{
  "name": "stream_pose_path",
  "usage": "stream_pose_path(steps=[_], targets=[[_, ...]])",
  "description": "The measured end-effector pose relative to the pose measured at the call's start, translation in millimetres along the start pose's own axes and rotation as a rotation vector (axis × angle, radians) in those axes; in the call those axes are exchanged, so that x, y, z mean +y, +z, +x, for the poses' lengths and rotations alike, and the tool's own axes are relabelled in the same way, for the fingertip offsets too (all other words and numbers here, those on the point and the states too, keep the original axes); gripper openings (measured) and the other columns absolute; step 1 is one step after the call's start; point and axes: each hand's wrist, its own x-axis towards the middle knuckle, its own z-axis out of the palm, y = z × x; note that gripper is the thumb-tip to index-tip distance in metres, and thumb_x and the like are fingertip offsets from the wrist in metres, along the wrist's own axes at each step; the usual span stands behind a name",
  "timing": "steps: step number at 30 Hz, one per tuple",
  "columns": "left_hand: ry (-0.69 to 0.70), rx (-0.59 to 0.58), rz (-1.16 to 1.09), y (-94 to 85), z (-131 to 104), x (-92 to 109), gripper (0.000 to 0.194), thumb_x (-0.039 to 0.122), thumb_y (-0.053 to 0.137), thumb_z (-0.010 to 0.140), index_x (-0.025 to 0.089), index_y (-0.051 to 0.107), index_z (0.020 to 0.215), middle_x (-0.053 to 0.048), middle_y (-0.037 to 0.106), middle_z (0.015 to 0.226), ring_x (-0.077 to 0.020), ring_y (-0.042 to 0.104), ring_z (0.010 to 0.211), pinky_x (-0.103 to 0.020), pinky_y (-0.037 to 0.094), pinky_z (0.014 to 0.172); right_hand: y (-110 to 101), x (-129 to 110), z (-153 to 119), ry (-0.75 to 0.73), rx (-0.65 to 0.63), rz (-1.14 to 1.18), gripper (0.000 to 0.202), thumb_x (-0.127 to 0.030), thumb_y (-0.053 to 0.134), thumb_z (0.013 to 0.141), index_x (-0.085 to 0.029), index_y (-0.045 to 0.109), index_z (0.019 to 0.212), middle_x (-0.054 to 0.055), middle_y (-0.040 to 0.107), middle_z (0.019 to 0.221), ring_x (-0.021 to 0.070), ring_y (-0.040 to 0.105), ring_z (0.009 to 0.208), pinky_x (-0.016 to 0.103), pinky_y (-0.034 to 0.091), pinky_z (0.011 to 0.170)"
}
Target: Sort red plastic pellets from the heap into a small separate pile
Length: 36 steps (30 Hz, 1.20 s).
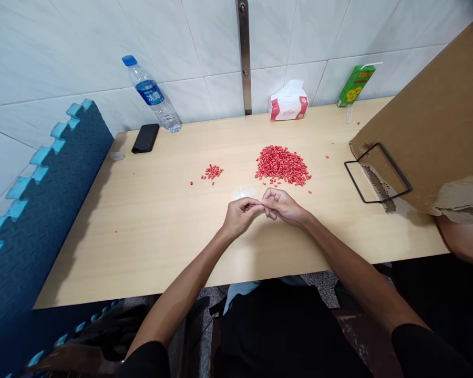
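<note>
My left hand and my right hand meet fingertip to fingertip over the table. Both are closed in a pinch on a small red piece, mostly covered by the fingers. Just beyond my right hand lies a large heap of small red cylindrical pieces, with a few strays along its near edge. A much smaller group of similar red pieces lies farther left, beyond my left hand. One darker red piece sits apart beside that group.
A phone and a leaning water bottle are at the back left. Along the tiled wall stand a tissue pack and a green drink carton. Cardboard with a black wire frame bounds the right; blue foam mat the left.
</note>
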Motion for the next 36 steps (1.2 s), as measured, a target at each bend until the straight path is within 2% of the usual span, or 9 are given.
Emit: stream_pose_path(steps=[8, 13, 18, 23, 27, 33, 36], targets=[[0.003, -0.016, 0.0, -1.8, 1, -1, 0.022, 0.034, 0.074, 0.069, 0.013, 0.072, 0.074, -0.006, 0.072, 0.072, -0.017, 0.066, 0.066, -0.027, 0.051, 0.063, 1, 0, 0, 0.017, 0.016, -0.024, 0.031, -0.041, 0.071, 0.075, -0.017, 0.051, 0.077, -0.005, 0.06, 0.052, 0.0052, 0.046, 0.037, 0.016, 0.034, 0.037], [0.19, 0.064, 0.29, -4.0, 0, -3, 0.017, 0.033, 0.067, 0.077, 0.017, 0.073, 0.079, -0.005, 0.072, 0.076, -0.0156, 0.065, 0.07, -0.026, 0.049, 0.065, 7, 0, 0, -0.005, 0.111, -0.034, 0.032, -0.043, 0.07, 0.075, -0.017, 0.05, 0.077, -0.005, 0.061, 0.053, 0.0057, 0.047, 0.035, 0.016, 0.033, 0.034], [0.34, 0.113, 0.537, -2.8, -2, -5, 0.016, 0.031, 0.06, 0.083, 0.019, 0.071, 0.083, -0.004, 0.07, 0.074, -0.0135, 0.062, 0.067, -0.026, 0.048, 0.064, 13, 0, 2, -0.023, 0.166, -0.022, 0.034, -0.044, 0.071, 0.074, -0.017, 0.05, 0.075, -0.003, 0.063, 0.057, 0.01, 0.056, 0.039, 0.021, 0.042, 0.038], [0.293, 0.114, 0.48, -1.3, -2, -7, 0.018, 0.031, 0.058, 0.085, 0.018, 0.07, 0.083, -0.004, 0.07, 0.079, -0.0127, 0.063, 0.069, -0.024, 0.049, 0.065, 12, 0, 1, -0.012, 0.111, -0.003, 0.033, -0.048, 0.064, 0.08, -0.017, 0.053, 0.081, -0.001, 0.064, 0.059, 0.0131, 0.063, 0.049, 0.024, 0.049, 0.047], [0.248, 0.189, 0.437, -2.5, 0, -7, 0.019, 0.033, 0.058, 0.084, 0.018, 0.069, 0.085, -0.003, 0.071, 0.079, -0.0126, 0.063, 0.068, -0.024, 0.049, 0.065, 11, 1, -1, -0.013, 0.062, -0.009, 0.032, -0.043, 0.067, 0.079, -0.017, 0.056, 0.093, 0.002, 0.067, 0.071, 0.0143, 0.065, 0.059, 0.027, 0.052, 0.056], [0.251, 0.198, 0.446, -3.5, 0, -5, 0.019, 0.033, 0.058, 0.084, 0.018, 0.07, 0.085, -0.003, 0.07, 0.079, -0.013, 0.063, 0.071, -0.025, 0.049, 0.066, 11, 4, 1, -0.022, 0.073, -0.078, 0.033, -0.047, 0.064, 0.08, -0.016, 0.056, 0.086, 0.003, 0.067, 0.072, 0.0133, 0.065, 0.057, 0.027, 0.052, 0.054], [0.25, 0.183, 0.437, -2.9, 0, -5, 0.019, 0.032, 0.058, 0.084, 0.018, 0.069, 0.091, -0.003, 0.07, 0.083, -0.0128, 0.062, 0.073, -0.024, 0.048, 0.068, 12, 3, 1, -0.02, 0.086, -0.067, 0.033, -0.048, 0.065, 0.079, -0.016, 0.056, 0.084, 0.003, 0.067, 0.069, 0.0133, 0.064, 0.055, 0.027, 0.052, 0.052]])
